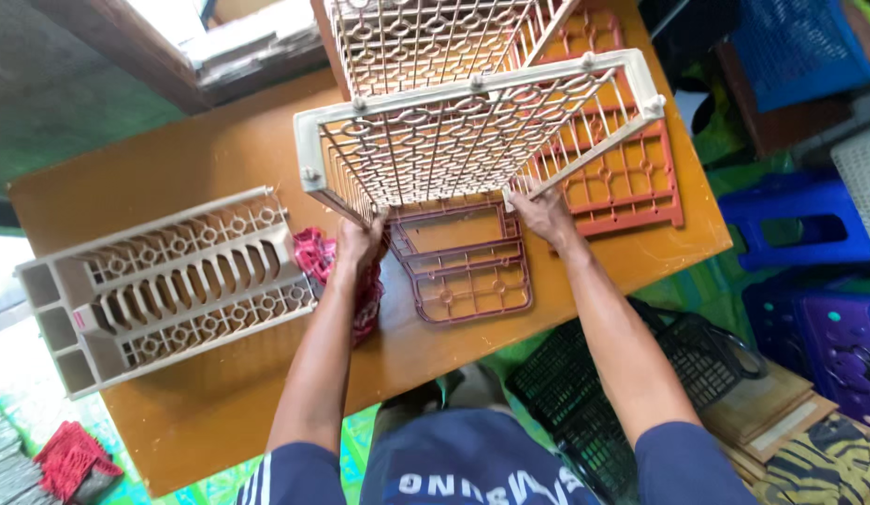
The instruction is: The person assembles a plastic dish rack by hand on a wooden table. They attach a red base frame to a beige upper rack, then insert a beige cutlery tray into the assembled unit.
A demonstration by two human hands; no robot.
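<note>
Currently, a beige lattice rack frame (472, 131) is held tilted above an orange-brown table (220, 159). The left hand (358, 245) is closed around the frame's lower left corner post, and the right hand (545, 217) is closed around the lower right corner post. A maroon grid panel (465, 271) lies flat on the table directly below the frame, with an orange grid panel (631, 182) beside it. A beige slotted shelf (164, 285) lies at the left, touching a pink cloth (315, 257) near the left wrist.
</note>
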